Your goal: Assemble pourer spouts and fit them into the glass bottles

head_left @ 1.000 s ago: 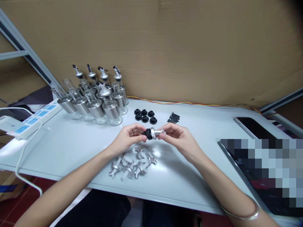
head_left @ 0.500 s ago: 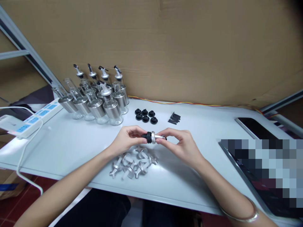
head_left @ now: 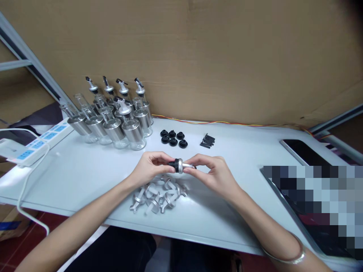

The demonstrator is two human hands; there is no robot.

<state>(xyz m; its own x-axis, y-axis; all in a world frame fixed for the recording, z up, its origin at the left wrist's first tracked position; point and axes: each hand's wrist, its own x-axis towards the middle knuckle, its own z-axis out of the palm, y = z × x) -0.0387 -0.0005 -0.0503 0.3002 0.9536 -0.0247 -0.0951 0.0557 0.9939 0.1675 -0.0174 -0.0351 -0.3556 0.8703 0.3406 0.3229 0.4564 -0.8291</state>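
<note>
Between my two hands a bottle pourer (head_left: 180, 166) lies level above the table. My left hand (head_left: 153, 166) pinches its black ribbed stopper (head_left: 172, 164). On the other side, my right hand (head_left: 214, 169) grips the silver spout with thumb and fingers. The stopper sits against the pourer's silver collar, with no gap that I can see. Below my hands is a loose pile of silver pourer spouts (head_left: 153, 202) with pale stems. Several black rubber stoppers (head_left: 173, 142) stand in two rows beyond my hands, and several small black strips (head_left: 208, 140) lie to their right.
Glass bottles with steel sleeves (head_left: 133, 132) crowd the back left, some topped with pourers. A white power strip (head_left: 42, 145) with a cable lies at the left edge. At right are a phone (head_left: 304, 153) and a blurred-out device (head_left: 312, 211). A cardboard wall (head_left: 227, 60) stands behind.
The black stopper and the silver collar have come together, closing the small gap between them. My right hand has shifted slightly left. The whole view has moved a little.
</note>
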